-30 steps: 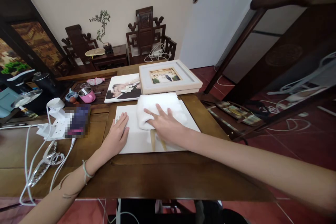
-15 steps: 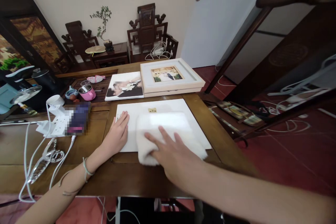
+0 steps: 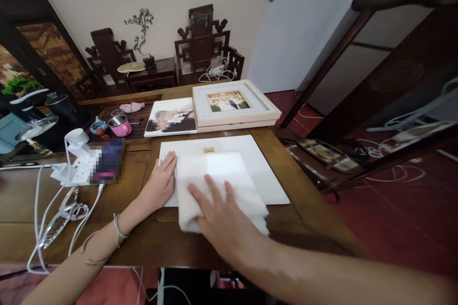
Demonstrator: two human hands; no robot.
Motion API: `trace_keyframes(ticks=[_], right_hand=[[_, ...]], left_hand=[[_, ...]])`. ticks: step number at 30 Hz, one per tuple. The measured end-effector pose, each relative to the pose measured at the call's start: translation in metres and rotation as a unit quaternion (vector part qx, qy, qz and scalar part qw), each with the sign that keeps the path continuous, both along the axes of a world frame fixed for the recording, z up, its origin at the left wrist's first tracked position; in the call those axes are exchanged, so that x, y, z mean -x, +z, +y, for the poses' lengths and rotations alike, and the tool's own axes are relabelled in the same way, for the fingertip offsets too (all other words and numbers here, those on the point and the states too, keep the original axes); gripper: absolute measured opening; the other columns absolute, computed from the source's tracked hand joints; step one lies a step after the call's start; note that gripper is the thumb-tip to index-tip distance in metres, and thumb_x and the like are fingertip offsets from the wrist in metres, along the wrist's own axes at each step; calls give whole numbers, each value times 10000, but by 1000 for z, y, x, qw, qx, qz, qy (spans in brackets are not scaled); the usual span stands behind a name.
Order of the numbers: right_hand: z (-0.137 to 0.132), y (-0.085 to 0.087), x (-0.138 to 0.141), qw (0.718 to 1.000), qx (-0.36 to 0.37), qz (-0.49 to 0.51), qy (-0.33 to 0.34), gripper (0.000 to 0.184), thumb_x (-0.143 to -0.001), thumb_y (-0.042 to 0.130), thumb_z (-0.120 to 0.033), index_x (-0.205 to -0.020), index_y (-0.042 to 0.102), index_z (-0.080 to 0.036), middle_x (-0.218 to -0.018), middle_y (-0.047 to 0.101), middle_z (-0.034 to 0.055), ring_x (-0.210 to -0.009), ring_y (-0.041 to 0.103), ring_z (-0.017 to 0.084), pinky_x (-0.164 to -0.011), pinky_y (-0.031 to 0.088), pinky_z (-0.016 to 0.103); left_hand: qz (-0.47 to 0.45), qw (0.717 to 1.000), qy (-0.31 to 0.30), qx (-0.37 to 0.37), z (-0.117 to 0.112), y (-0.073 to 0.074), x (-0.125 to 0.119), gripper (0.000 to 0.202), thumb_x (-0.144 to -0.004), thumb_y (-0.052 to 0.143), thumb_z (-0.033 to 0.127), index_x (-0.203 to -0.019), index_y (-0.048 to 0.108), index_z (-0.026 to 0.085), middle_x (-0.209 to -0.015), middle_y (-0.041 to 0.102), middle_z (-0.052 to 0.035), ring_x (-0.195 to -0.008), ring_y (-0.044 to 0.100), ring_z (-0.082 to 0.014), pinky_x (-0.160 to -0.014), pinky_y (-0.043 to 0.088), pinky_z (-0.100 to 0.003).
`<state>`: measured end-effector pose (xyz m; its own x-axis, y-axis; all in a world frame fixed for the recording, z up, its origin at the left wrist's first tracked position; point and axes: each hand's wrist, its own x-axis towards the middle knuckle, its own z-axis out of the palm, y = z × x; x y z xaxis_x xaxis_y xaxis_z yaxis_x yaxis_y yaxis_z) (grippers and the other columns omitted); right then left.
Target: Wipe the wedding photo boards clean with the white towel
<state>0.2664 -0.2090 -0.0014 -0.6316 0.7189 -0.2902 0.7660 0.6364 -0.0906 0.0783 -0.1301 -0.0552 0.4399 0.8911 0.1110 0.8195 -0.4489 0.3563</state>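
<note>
A white rectangular board [image 3: 266,171] with a small gold label [image 3: 208,149] lies flat on the wooden table. My left hand [image 3: 161,183] rests on its left edge, holding nothing, fingers stretched out. Spread across a fluffy white cloth [image 3: 229,167], my right hand [image 3: 223,217] presses it down with its fingers apart. The cloth covers the middle of the board and hangs over its near edge. Behind the board are a white-edged photo panel [image 3: 179,126] and a pale framed picture [image 3: 229,101] on a box.
On the left of the table [image 3: 171,248] are a white power strip [image 3: 82,167] with cables, a blurred-out dark item [image 3: 107,162], a clear hair claw [image 3: 60,219] and a pink cup [image 3: 120,126]. Dark wooden chairs [image 3: 202,33] stand by the wall. A wooden rail [image 3: 332,57] rises at right.
My right hand has slid the white cloth to the left and slightly toward me over the board. The left hand stays in place on the board's edge.
</note>
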Motion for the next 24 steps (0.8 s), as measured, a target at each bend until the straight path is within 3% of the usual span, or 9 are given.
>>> trace_keyframes(ticks=[4,7,11,14,18,24], right_hand=[[-11,6,-4,999,31,20,3,358,-844,587,-168,-1188,660,-233,-1541,222,86,-1347,128,528,-973,225,785],[14,8,-2,1000,-10,0,-1,422,-812,599,-132,-1226,630,-208,-1539,236,105,-1354,165,509,-984,281,740],[61,3,5,994,-99,25,-38,419,-855,487,-72,-1241,616,-170,-1525,272,140,-1351,203,497,-983,302,723],[76,-4,9,986,-149,54,-55,417,-898,397,-70,-1237,619,-167,-1512,301,144,-1348,230,483,-991,303,711],[49,-8,11,989,-140,11,-37,362,-911,440,-127,-1209,641,-172,-1524,272,144,-1339,222,507,-976,304,727],[-6,15,-1,999,31,-29,25,397,-852,565,-176,-1241,620,-237,-1556,180,87,-1360,143,504,-998,248,745]], left_hand=[[-3,1000,3,-6,0,-1,0,505,-927,274,143,-1429,328,137,-1525,299,-149,-1437,195,-238,-1149,172,-528],[2,1000,3,-4,0,0,-1,505,-929,274,148,-1431,325,127,-1525,295,-158,-1437,196,-241,-1151,166,-529],[-9,1000,3,-2,0,1,-1,528,-919,282,137,-1446,302,141,-1527,291,-156,-1436,200,-243,-1147,168,-540],[-20,1000,2,-4,0,0,-1,542,-919,277,131,-1459,281,162,-1530,290,-147,-1437,199,-237,-1148,164,-539],[-11,1000,2,-2,0,1,-1,510,-944,258,162,-1453,292,153,-1529,289,-154,-1436,200,-243,-1141,170,-548],[-9,1000,2,-7,-1,-1,0,484,-952,268,180,-1431,335,149,-1526,302,-139,-1437,197,-235,-1147,177,-530]])
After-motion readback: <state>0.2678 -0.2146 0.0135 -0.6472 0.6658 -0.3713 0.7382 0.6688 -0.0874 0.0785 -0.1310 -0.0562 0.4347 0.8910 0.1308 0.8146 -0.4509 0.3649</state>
